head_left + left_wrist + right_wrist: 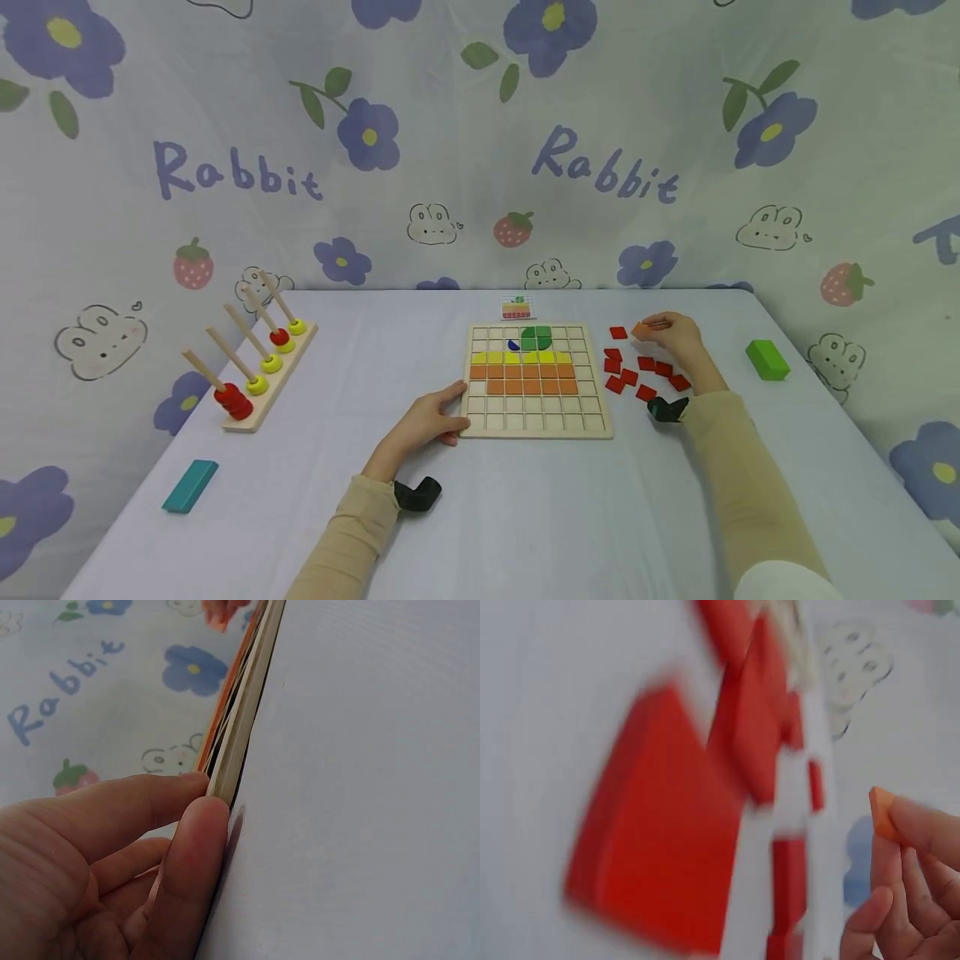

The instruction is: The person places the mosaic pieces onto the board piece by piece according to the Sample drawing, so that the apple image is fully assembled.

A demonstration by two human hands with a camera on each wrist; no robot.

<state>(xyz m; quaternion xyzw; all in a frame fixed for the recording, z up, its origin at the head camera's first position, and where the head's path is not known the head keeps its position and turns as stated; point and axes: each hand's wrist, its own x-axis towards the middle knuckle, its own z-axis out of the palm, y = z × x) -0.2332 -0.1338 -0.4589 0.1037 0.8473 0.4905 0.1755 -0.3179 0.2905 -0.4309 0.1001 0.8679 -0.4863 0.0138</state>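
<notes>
A square wooden grid board lies on the table. It holds rows of orange tiles and yellow tiles, green pieces and one blue piece. The left hand touches the board's left edge, index fingertip higher up and thumb by the near corner, both fairly straight. To the right of the board, the right hand pinches an orange tile between thumb and fingers, above the tabletop. Several loose red tiles lie below and left of that hand.
A small picture card stands behind the board. At the left is a wooden peg rack with red and yellow rings, and a teal block nearer the front. A green block sits far right. A printed curtain hangs behind.
</notes>
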